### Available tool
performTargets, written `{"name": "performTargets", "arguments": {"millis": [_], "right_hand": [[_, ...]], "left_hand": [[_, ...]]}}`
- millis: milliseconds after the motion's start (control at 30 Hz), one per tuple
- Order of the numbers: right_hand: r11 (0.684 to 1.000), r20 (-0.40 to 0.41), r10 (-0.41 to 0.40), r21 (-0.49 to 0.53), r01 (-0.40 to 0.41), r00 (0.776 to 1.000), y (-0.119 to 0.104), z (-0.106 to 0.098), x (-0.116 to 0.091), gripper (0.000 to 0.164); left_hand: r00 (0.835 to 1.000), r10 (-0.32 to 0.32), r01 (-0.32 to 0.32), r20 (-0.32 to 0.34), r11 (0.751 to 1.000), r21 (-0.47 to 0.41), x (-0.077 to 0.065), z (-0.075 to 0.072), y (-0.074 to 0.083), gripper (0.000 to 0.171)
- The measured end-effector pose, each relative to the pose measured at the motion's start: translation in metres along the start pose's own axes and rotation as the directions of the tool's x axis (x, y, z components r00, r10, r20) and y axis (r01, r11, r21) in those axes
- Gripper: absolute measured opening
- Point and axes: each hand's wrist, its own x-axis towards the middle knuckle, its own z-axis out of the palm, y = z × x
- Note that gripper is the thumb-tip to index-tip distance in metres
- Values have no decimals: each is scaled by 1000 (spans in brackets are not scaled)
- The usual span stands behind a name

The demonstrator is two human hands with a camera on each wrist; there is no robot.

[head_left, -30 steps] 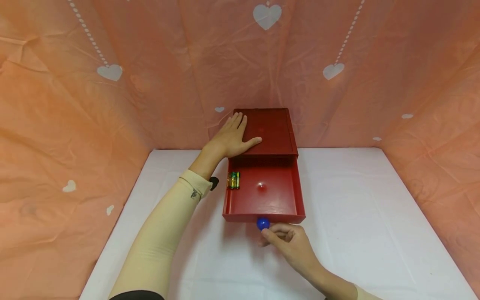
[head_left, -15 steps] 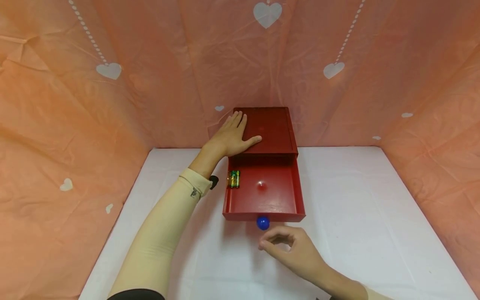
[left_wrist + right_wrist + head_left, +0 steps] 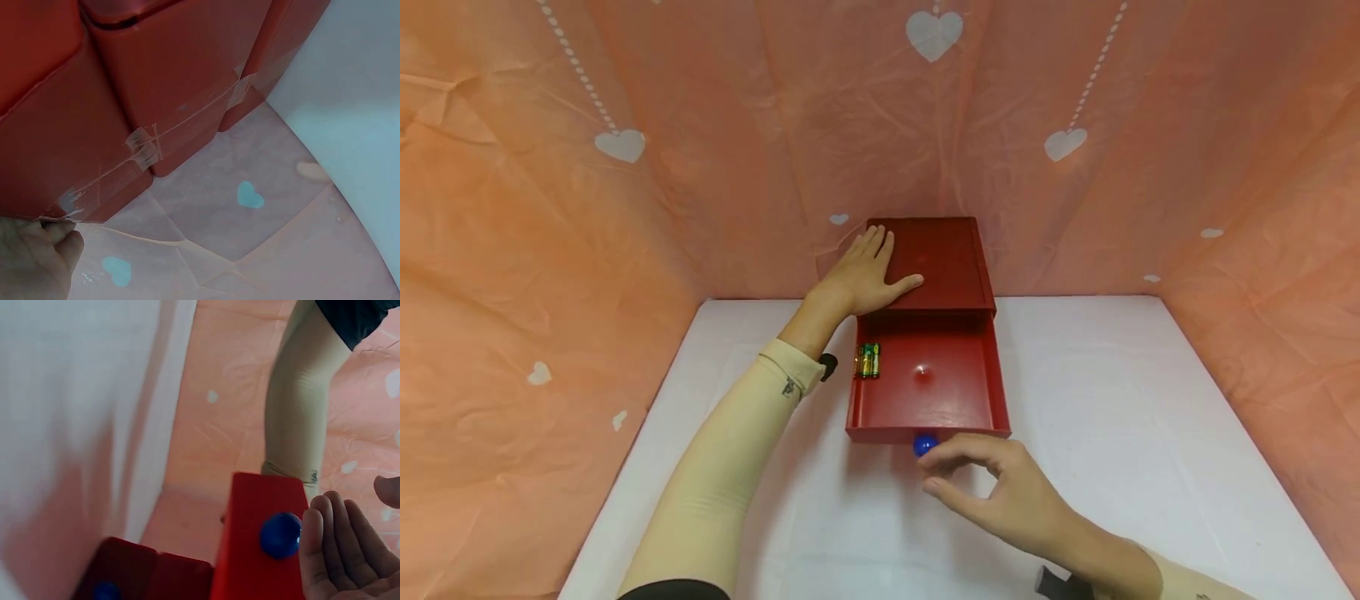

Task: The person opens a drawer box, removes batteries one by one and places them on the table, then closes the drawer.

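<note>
A red drawer (image 3: 958, 387) stands pulled out from the front of a red drawer cabinet (image 3: 943, 258). Several green-and-gold batteries (image 3: 868, 361) lie along the drawer's left wall. On its front is a round blue knob (image 3: 924, 445). My left hand (image 3: 859, 279) rests spread on the cabinet's top, at the left side. Close by the knob is my right hand (image 3: 1000, 487), thumb and fingers apart with nothing between them. In the right wrist view, its straight fingers (image 3: 347, 544) are right beside the knob (image 3: 280, 535).
Below the pulled-out drawer, a second blue knob (image 3: 107, 591) shows on a lower red front. Clear tape (image 3: 145, 148) runs along the cabinet's side. A white cloth (image 3: 1097, 433) covers the table, and orange sheeting (image 3: 760, 150) with hearts hangs around it.
My right hand has let go of the blue knob, drawn back a little, then come near it again with thumb and fingers wider apart. My left hand and the drawer stay put.
</note>
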Motion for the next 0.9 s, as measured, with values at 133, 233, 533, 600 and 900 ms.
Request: {"name": "performTargets", "arguments": {"millis": [133, 233, 533, 600, 900], "right_hand": [[999, -7, -47, -2, 47, 999, -7, -7, 10, 27], [998, -10, -59, 11, 60, 998, -12, -11, 17, 26], [992, -20, -75, -104, 73, 997, -23, -26, 39, 33], [985, -19, -88, -152, 84, 996, -24, -29, 45, 37], [969, -4, -57, -241, 54, 998, -22, -37, 71, 38]], "left_hand": [[1000, 9, -9, -3, 1000, -2, 0, 1, 1, 100], [1000, 2, -2, -3, 1000, -6, 0, 2, 0, 100], [1000, -1, 1, -13, 1000, -13, -1, 2, -4, 101], [1000, -1, 1, -14, 1000, -10, -1, 2, -4, 100], [1000, -9, 9, -24, 1000, -2, 1, 3, -6, 101]]}}
